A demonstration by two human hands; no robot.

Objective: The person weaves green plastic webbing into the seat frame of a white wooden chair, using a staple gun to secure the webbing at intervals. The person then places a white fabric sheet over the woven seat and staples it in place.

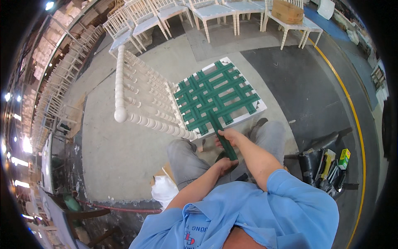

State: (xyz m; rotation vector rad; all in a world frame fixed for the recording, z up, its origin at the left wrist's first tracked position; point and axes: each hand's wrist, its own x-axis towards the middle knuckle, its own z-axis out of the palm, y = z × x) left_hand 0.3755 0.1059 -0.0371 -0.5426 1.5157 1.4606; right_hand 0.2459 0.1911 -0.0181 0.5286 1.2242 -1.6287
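A loose green webbing strap [226,143] is gripped by both closed hands, right hand [229,136] above left hand [226,165], trailing from the white chair's [137,99] woven green lattice seat [215,97].

Landmark = white chair [166,103], lying tipped on the knees. Left of it: bare concrete floor [112,166], open room. Right of it: tool bag [327,166] blocks low passage. Beyond it: row of chairs [186,16], cardboard box [287,11] w/ gaps between.
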